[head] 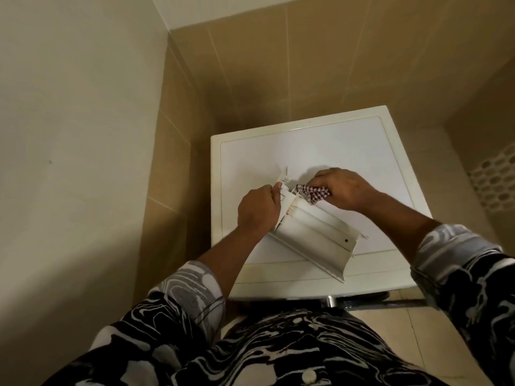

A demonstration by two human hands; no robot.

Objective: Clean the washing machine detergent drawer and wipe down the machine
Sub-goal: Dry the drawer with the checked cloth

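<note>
Detergent drawer (pixel 312 235) on washing machine (pixel 348 151), no legible markings.

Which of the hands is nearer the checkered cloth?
Right. The right hand grips the checkered cloth; the left hand holds the detergent drawer beside it, not touching the cloth.

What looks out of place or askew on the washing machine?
The detergent drawer is out of its slot, lying askew on the machine top. Nothing looks spilled or broken.
</note>
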